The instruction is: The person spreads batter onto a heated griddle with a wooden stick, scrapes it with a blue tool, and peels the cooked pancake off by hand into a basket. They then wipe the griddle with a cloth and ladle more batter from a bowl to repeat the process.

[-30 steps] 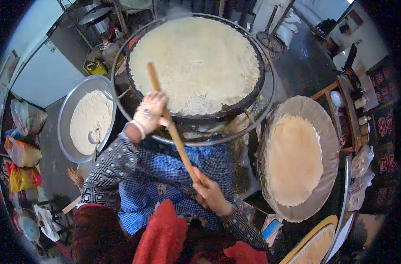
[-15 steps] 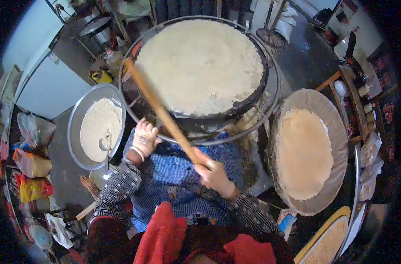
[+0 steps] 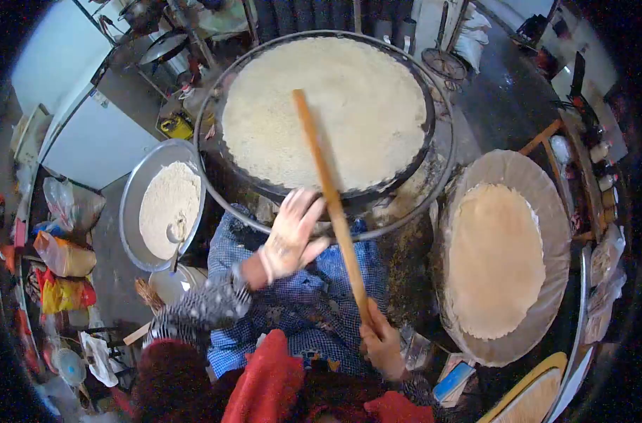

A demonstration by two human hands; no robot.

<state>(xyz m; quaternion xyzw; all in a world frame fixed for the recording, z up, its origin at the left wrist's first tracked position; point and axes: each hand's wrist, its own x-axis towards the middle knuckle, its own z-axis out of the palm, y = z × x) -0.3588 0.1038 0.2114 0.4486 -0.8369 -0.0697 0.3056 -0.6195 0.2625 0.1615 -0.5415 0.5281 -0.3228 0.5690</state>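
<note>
In the head view, my right hand (image 3: 383, 343) grips the lower end of a long flat wooden stick (image 3: 333, 201). The stick slants up over a wide thin pancake (image 3: 264, 113), its far end above the pancake's middle. Pale batter covers nearly all of the round black griddle (image 3: 282, 192) beneath. My left hand (image 3: 291, 236), slightly blurred, is open with fingers apart near the griddle's front edge, just left of the stick. A metal ring (image 3: 201, 134) encircles the griddle.
A metal basin (image 3: 129, 229) of pale batter or meal with a ladle (image 3: 174, 247) stands at left. On the right, a lined oval basket (image 3: 555, 282) holds finished flat pancakes (image 3: 494, 261). Bagged goods (image 3: 64, 254) sit far left; a wooden-rimmed board (image 3: 529, 395) is lower right.
The stick's far end has swung right from the griddle's left edge to over the pancake. My right hand has moved down and right; my left hand has moved right, towards the stick.
</note>
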